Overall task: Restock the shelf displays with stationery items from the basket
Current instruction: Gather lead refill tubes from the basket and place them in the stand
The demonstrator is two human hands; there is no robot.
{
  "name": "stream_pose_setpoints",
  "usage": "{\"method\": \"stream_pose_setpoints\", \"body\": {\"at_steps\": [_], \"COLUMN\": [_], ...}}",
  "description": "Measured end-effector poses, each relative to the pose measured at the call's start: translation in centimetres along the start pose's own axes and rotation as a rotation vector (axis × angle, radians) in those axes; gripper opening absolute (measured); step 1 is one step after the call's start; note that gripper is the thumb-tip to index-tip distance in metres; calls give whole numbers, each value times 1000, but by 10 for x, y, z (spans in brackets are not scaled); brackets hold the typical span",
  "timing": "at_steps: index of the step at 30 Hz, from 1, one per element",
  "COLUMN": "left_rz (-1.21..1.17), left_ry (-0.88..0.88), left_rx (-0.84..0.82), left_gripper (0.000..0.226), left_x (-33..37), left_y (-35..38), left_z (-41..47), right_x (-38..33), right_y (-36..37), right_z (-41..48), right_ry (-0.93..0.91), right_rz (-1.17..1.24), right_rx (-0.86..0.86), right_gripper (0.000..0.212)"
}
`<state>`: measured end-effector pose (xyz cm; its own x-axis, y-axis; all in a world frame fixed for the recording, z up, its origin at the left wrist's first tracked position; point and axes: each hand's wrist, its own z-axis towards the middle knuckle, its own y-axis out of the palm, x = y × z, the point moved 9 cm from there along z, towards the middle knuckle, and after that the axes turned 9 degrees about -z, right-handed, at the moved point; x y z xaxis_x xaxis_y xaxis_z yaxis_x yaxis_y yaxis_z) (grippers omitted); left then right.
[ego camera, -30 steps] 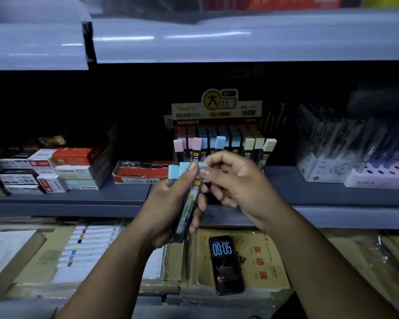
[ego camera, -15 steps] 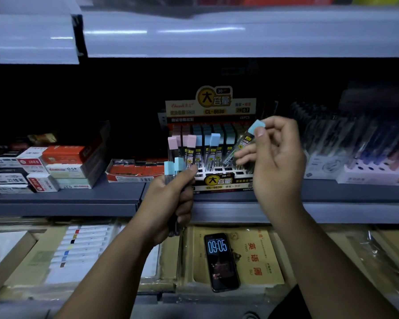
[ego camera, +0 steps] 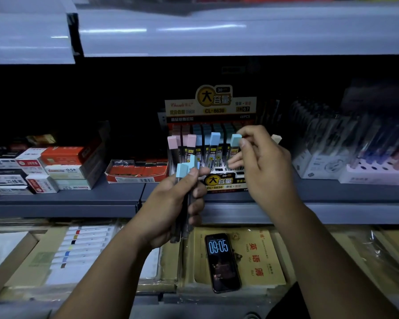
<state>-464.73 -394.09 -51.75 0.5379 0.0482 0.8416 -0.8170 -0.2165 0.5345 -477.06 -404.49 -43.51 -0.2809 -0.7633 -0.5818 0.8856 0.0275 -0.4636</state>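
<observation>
Fingers, right hand [ego camera: 266, 164]: thumb and forefinger pinch the blue cap of one lead tube [ego camera: 235, 141]; the other fingers are loosely spread beneath.
Fingers, left hand [ego camera: 171, 203]: curled tight round a bundle [ego camera: 182, 173] of lead tubes held upright, thumb lying across just under the caps.
Task item location: the pinched tube stands in the front row of the display box [ego camera: 219, 180], right of centre. The bundle is in front of the box's left half, over the shelf [ego camera: 78, 199] edge; contact with the box cannot be told.
Hidden: the right end of the front row sits behind the right hand; one cream cap [ego camera: 276, 139] shows past the knuckles. The bundle's tube bodies are mostly covered by the left fingers. The back rows are dark. The pen displays [ego camera: 355, 157] at far right are blurred.
Count, bundle: two blue caps are clear, with about three tube ends below the palm; total cannot be told.
Count, front-row caps in view: two pink, two blue (one pinched), one cream.
Writing, box: "CL-6630", "48PCS", "2B", "0.7", "30", large "大容量" on the header card and again on the front panel.
Writing, elsewhere: the phone [ego camera: 221, 261] reads "09:05". The yellow notebook [ego camera: 260, 256] under it reads "英语簿", "YING YU BU". The small boxes [ego camera: 67, 169] at left carry "0.5".
Other: a red tray [ego camera: 136, 173] sits between the small boxes and the display box.
</observation>
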Motion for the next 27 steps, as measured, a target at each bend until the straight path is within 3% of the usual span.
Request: {"method": "stream_pose_setpoints", "body": {"at_steps": [4,8,11,15,19,22,27], "left_rz": [13,53,48,108,147,116,222], "left_ry": [-3,1,-30,-49,-64,-62,-13], "left_rx": [5,-7,-49,-108,-133,-126,4], "left_gripper": [42,40,42,54,60,59,64], "left_x": [-1,1,-2,-6,-7,-7,-2], "left_y": [0,4,10,14,13,12,-3], "left_z": [-1,-3,-5,-8,-7,-6,-3], "right_x": [-4,-20,-29,-23,-17,-10,13], "right_y": [-1,-11,1,21,29,25,-11], "right_z": [-5,-6,-8,-15,-15,-12,-6], "right_ry": [-22,-108,-83,111,258,312,375], "right_rz": [-20,-22,114,313,618,725,783], "right_rx": [88,166,4,-218,-292,-221,179], "right_gripper": [23,13,10,14,15,10,8]}}
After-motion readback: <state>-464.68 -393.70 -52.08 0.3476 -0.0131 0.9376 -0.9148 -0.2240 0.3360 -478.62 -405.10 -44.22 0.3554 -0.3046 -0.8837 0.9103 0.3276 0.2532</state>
